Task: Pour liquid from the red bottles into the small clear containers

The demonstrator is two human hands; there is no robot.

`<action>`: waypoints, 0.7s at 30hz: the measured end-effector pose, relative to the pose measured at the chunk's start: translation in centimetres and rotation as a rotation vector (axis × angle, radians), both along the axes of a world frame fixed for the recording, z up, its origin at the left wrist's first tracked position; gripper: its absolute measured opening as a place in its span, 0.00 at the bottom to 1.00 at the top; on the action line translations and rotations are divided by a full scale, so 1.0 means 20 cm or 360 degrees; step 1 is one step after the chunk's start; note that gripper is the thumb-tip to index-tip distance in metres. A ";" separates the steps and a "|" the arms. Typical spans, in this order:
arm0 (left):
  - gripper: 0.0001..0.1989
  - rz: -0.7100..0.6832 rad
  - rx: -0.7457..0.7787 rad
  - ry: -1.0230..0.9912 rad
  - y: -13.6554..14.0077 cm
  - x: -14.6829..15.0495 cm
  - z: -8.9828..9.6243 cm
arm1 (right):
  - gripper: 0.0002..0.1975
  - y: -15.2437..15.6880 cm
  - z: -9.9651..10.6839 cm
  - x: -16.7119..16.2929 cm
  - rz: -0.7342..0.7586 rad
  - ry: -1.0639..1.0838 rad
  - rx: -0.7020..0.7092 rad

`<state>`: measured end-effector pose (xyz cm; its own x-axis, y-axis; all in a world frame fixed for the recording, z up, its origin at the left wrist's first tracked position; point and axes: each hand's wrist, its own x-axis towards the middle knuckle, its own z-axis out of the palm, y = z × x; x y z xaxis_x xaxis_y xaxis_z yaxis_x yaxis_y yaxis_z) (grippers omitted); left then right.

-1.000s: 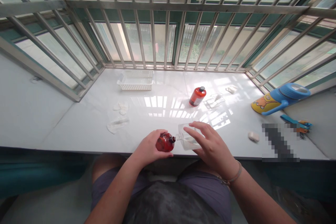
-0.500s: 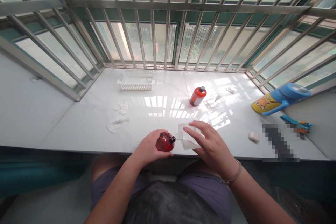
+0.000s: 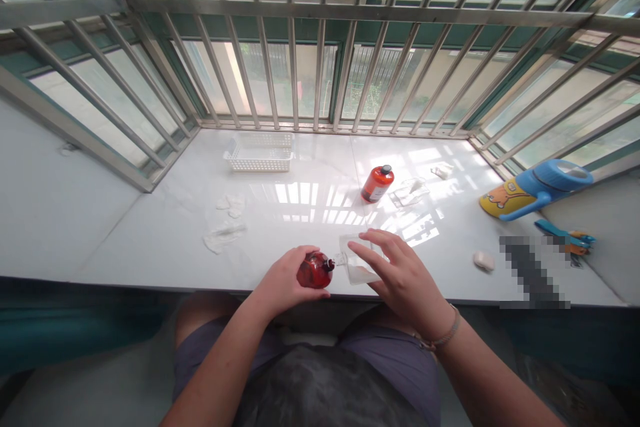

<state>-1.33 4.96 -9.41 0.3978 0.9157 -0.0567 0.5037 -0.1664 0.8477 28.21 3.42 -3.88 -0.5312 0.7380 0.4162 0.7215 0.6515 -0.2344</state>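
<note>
My left hand point(image 3: 281, 283) is wrapped round a dark red glass bottle point(image 3: 313, 272), whose uncapped black-rimmed mouth points to the right. In my right hand point(image 3: 411, 281) is a clear square bottle point(image 3: 356, 269), tipped on its side with its narrow neck toward the red bottle. The two mouths meet or nearly meet; I cannot tell whether they touch. Some liquid shows low in the clear bottle. Its far end is hidden behind my right fingers. Both bottles are held over the counter's front edge.
Behind my hands stands a capped red bottle point(image 3: 378, 184), with crumpled clear plastic point(image 3: 410, 192) beside it. A white basket point(image 3: 261, 153) sits at the back left, near white tissues point(image 3: 225, 237). To the right are a blue-yellow flask point(image 3: 530, 188), a whitish lump point(image 3: 483, 261) and teal-orange tools point(image 3: 565, 235).
</note>
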 end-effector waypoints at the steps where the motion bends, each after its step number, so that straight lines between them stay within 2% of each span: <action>1: 0.42 0.0000 0.0005 -0.0002 0.00 0.00 0.00 | 0.40 0.00 0.00 0.00 0.0000 0.0000 0.0002; 21: 0.41 0.0021 -0.0003 -0.0035 0.00 0.00 -0.01 | 0.44 0.00 0.00 -0.03 0.0013 -0.0030 -0.0008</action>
